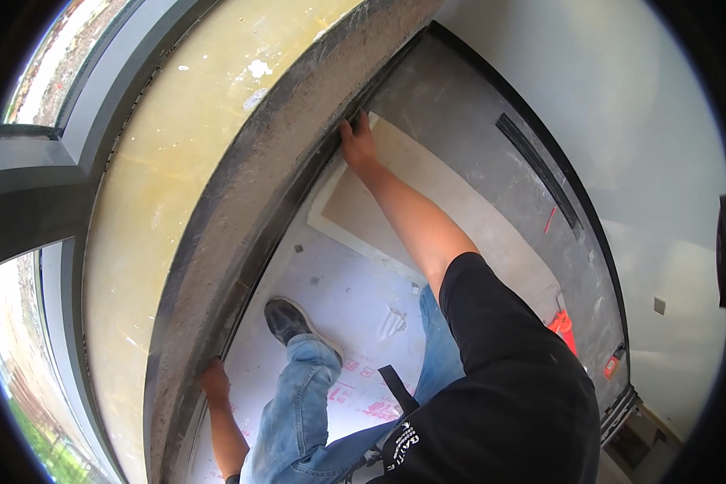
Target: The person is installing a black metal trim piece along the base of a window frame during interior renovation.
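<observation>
A long dark skirting strip [278,226] runs along the foot of the wall below the window sill. Low on the left, my left hand [214,381] is at the strip with its fingers curled in against it; the fingertips are hidden. Farther up the same strip, my right hand [359,145] reaches out with the arm extended. Its thumb and fingers are apart, and the fingertips touch the strip near the wall. My shoe [288,321] rests on the white floor covering [355,298] beside the strip.
A beige board or sheet [427,189] lies on the grey floor [460,105]. Loose dark strips [540,173] lie near the far wall's black skirting [577,173]. An orange-red item [564,329] and a small red tool [613,363] are at the right. The yellowish sill [185,153] overhangs the left side.
</observation>
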A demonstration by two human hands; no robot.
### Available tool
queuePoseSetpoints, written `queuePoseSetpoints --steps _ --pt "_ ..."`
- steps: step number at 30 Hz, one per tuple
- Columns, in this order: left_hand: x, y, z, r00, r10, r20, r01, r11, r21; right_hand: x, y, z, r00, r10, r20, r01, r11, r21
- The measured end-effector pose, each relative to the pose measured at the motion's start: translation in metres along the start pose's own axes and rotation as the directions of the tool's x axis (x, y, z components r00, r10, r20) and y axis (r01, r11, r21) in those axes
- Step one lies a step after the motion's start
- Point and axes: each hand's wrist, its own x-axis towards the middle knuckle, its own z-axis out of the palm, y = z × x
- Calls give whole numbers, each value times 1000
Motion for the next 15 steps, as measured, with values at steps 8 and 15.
queuePoseSetpoints --steps 8,15 --pt "0 18 -4 996 25 -85 -35 993 -109 11 5 0 994 -58 -95 58 998 -4" --pt "-2 36 -25 993 44 -107 -53 995 -90 14 3 -1 988 -50 -149 45 998 -37"
